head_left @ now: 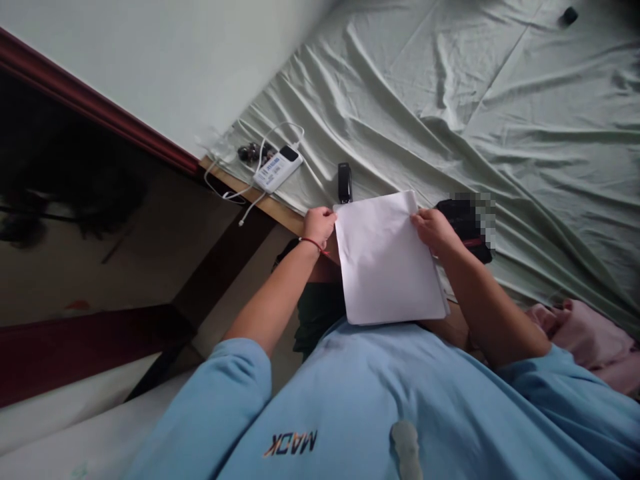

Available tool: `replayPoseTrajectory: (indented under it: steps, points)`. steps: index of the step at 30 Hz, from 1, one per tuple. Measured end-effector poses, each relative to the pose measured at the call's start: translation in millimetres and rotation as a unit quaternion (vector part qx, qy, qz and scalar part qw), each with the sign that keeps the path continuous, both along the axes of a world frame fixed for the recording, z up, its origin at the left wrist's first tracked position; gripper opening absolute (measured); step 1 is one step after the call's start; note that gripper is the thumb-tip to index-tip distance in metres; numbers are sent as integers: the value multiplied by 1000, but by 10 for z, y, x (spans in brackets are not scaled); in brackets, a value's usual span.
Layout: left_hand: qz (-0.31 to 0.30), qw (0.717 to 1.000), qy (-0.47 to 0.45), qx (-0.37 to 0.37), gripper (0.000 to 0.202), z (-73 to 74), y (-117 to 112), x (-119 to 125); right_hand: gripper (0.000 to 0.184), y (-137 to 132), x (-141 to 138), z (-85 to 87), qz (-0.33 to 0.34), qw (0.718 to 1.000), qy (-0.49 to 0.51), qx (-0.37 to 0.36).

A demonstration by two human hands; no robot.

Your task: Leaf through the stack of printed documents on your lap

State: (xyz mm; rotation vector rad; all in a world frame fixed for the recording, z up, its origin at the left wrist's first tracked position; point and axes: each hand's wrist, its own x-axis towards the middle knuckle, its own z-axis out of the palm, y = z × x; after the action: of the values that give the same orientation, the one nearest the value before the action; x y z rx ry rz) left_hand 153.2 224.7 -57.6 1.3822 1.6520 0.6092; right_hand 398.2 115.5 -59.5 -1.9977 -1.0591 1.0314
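Note:
A stack of white paper sheets rests over my lap, its far edge near the bed's edge. My left hand grips the stack's upper left corner; a red string circles that wrist. At the stack's upper right edge, my right hand holds the sheets with its fingers curled over them. A small black device lies on the pale green bedsheet just beyond the paper.
A white power bank with white cables lies at the bed's left corner by the wall. A dark object sits under my right hand's far side. Pink cloth lies at right. A small dark item lies far off.

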Motion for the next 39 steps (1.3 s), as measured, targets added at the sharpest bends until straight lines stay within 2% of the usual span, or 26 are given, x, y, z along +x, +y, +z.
replayPoseTrajectory:
  steps: [6,10,14,17,20,23,25,27,31,39]
  points:
    - [-26,994,100,33,19,-112,183,3,29,75,11,33,-14,999,5,-29]
    - [-58,989,124,53,18,-195,272,12,29,92,23,27,-29,999,8,-37]
    - [-76,983,152,63,18,-255,334,47,29,72,25,99,-39,998,5,-50]
    - [-97,975,181,80,15,-198,341,69,29,53,22,168,-38,998,1,-54]
    - [-98,966,213,113,14,-54,300,61,29,47,22,195,-33,998,-3,-58]
    - [-102,950,209,210,33,83,237,26,28,53,34,163,-30,998,-4,-55]
    - [-137,927,191,292,49,127,204,0,28,58,50,115,-29,998,-3,-48]
    - [-187,908,175,333,54,129,187,-19,28,61,72,57,-30,999,-2,-41]
    - [-256,894,167,326,51,60,184,-40,29,75,120,-64,-31,999,-1,-27]
    - [-283,876,190,341,52,-64,88,-73,27,87,148,-146,-17,1000,-2,6]
